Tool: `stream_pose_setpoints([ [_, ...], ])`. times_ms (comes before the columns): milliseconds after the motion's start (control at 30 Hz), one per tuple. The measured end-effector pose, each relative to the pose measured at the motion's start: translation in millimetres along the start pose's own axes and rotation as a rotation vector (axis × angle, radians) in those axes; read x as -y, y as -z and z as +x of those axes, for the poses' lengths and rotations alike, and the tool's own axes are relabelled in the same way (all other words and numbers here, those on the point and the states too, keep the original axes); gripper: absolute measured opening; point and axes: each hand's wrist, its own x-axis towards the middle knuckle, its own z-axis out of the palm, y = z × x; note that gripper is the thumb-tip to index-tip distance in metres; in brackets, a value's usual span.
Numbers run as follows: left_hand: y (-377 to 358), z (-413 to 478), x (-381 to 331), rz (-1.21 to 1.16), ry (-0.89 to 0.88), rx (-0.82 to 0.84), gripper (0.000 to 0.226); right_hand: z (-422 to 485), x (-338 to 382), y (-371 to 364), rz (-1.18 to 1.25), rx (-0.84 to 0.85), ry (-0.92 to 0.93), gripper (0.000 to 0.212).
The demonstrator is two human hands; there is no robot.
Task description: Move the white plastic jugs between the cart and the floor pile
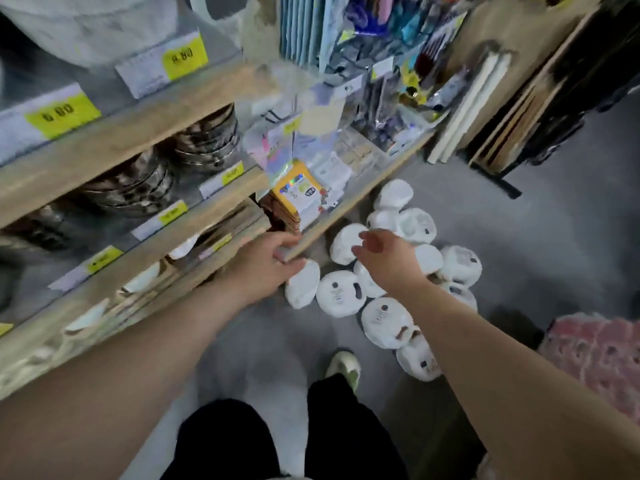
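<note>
White wrapped packages (367,271): a loose cluster of rounded, flattish bundles in white film lies on the grey floor, directly at the foot of the wooden shelving. Roughly a dozen are visible, touching or overlapping one another. Several lie flat and show a small dark printed label; one at the left edge of the group (302,284) stands tilted on its side. Finer print is blurred and unreadable.
</note>
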Motion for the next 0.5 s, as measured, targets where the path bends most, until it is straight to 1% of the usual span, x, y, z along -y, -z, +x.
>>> stream_pose_setpoints([
  [133,-49,47,43,-0.02,0.159,-0.016,0.04,76,-43,-30,-0.021,0.101,-0.007,0.035],
  [267,-110,92,119,-0.043,0.235,-0.01,0.041,143,-111,-95,-0.044,0.218,-0.048,0.035],
  [367,-157,126,184,-0.063,0.315,-0.024,0.044,192,-165,-152,-0.103,0.289,-0.025,0.037],
  [433,-187,149,228,-0.088,0.347,-0.036,0.053,224,-201,-189,-0.133,0.324,0.0,0.041],
  [500,-218,173,271,-0.128,0.381,-0.042,0.069,255,-232,-225,-0.125,0.352,0.022,0.046],
])
